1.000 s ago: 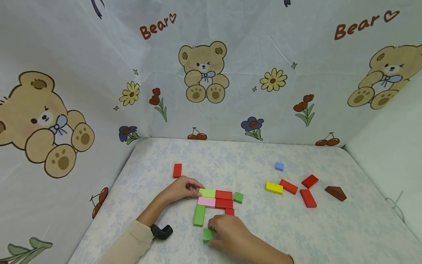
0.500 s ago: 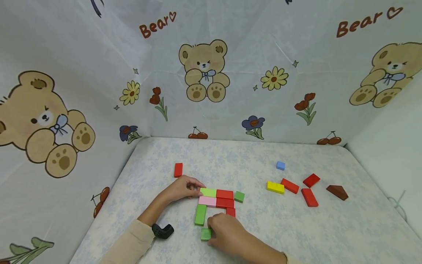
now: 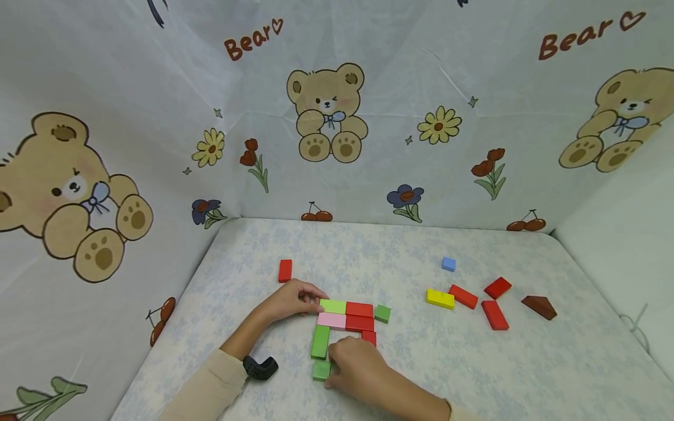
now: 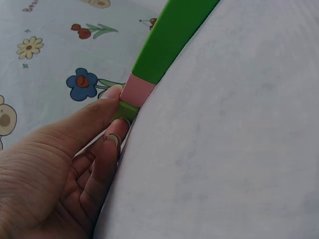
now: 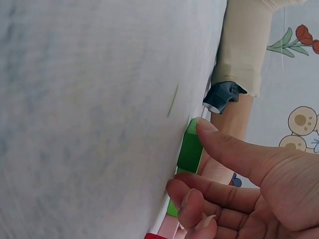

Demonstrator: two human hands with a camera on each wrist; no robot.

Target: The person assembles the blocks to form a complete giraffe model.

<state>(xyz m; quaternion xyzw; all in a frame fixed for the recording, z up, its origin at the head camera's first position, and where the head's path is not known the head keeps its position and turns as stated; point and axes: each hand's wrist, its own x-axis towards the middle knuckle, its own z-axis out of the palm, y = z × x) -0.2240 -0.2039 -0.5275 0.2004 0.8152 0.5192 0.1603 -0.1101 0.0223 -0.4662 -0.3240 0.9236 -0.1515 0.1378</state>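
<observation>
The right hand [image 3: 357, 365] pinches a small green block [image 3: 322, 370] on the table [image 3: 432, 374], its thumb and fingers just a block apart. The small block sits right by the long green block's [image 3: 320, 342] near end. The left hand [image 3: 292, 299], nearly closed, pinches the lime green block [image 3: 334, 306] beside the pink block [image 3: 332, 320].

My left forearm [image 3: 244, 334] is slanting inward, my left hand [image 3: 296, 299] is pinching with thumb [image 4: 107, 98] and fingertips [image 4: 120, 128]; my right forearm [image 3: 416, 397] is angling across, my right hand [image 3: 358, 367] is pinching, fingers [image 5: 192, 208] bending.
</observation>
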